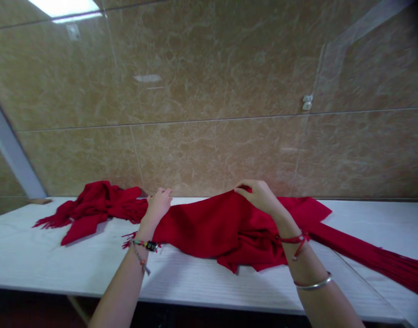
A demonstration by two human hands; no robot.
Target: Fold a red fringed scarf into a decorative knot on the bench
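Observation:
A red fringed scarf (202, 228) lies partly raised across the middle of the white table. My right hand (258, 196) pinches its upper edge between thumb and fingers, lifting the cloth into a slope. At the scarf's left end, my left hand (160, 205) is closed at the cloth's edge, its fingertips partly hidden behind the hand. A bit of fringe (129, 239) shows beside my left wrist. Beneath and right of the raised part, more red cloth (260, 250) lies in bunched folds.
Another crumpled red fringed scarf (96, 205) lies on the left of the white table (34, 259). A long, narrow folded red cloth (369, 255) with fringe stretches to the right edge. Behind the table rises a glossy tan tiled wall (209, 155).

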